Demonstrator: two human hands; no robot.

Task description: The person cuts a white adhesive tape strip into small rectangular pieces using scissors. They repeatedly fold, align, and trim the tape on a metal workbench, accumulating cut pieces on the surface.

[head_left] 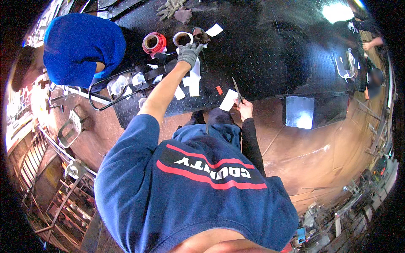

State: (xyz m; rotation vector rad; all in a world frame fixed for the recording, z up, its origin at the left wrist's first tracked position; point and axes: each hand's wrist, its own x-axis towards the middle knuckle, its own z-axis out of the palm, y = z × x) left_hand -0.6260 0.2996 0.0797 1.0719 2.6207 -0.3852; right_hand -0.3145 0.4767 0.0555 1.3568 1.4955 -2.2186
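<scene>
Two risks: gloved left hand (189,52) clasping white strip (194,78) may tear it; bare right hand (245,109), gripping steel scissors (236,90), could nick white card (229,100).

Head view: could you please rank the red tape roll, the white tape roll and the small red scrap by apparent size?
1. Red tape roll
2. White tape roll, slightly smaller
3. Small red scrap, smallest by far

Red-and-white tape roll (154,43), crumpled grey gloves (174,9), clear face shield (346,64), black tread-plate table (270,46)
</scene>
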